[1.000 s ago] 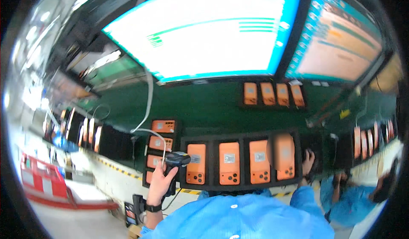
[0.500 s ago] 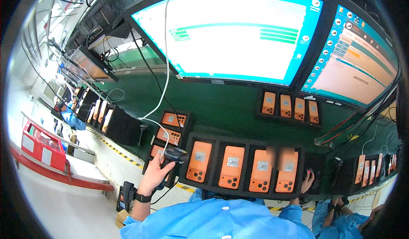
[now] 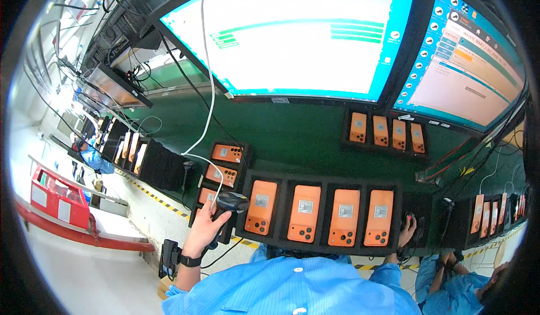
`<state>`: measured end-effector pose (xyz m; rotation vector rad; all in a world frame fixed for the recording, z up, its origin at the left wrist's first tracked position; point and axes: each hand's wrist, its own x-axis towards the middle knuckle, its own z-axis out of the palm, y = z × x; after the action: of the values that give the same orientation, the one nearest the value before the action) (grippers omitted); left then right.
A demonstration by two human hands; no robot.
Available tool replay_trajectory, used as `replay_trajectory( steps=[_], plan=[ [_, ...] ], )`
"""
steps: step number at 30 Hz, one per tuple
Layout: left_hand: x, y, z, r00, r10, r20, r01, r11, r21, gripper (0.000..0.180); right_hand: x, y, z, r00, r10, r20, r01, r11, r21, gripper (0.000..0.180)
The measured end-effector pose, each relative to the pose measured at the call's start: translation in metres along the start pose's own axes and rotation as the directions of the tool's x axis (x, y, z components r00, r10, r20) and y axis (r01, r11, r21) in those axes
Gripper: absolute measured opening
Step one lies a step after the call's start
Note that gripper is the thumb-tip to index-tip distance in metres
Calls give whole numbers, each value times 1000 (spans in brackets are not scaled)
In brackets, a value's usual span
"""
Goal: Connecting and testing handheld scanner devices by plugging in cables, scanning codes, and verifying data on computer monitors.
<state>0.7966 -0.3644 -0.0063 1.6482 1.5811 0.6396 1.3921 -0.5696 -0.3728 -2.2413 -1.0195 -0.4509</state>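
1. Orange phones (image 3: 304, 214), four of them, are lined up back-side up in a black foam tray (image 3: 323, 247) at the near middle of the green tabletop (image 3: 292, 135).
2. A black handheld scanner (image 3: 230, 202) is gripped in the left hand (image 3: 205, 230), grip closed round its handle, head aimed at the leftmost phone in the tray. A white cable (image 3: 209, 90) runs from it up toward the far side.
3. The right hand (image 3: 406, 233) is rested at the right end of the tray, touching a small dark thing there; can't tell if that grip is actually closed on it, too small and dark.
4. Just left of the scanner, a smaller black tray (image 3: 216, 174) with three more orange phones is stacked at an angle.
5. Far right, another tray with four smaller-looking orange phones (image 3: 387, 132) is set under the monitors.
6. Two big bright monitors (image 3: 292, 34) are hung over the far edge.
7. A second person's hands (image 3: 450, 259) in blue sleeves are seen at the near right, kept apart.
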Motion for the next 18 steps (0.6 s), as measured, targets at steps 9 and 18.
replay_trajectory(
  steps=[9,18],
  plan=[
    [-19,24,8,997,-66,35,72,979,-193,44,-5,13,1,999,45,5,-45,999,-8,41],
    [-30,24,18,999,-42,23,46,978,-201,37,-42,-27,-109,901,-22,433,128,968,-216,28]
  ],
)
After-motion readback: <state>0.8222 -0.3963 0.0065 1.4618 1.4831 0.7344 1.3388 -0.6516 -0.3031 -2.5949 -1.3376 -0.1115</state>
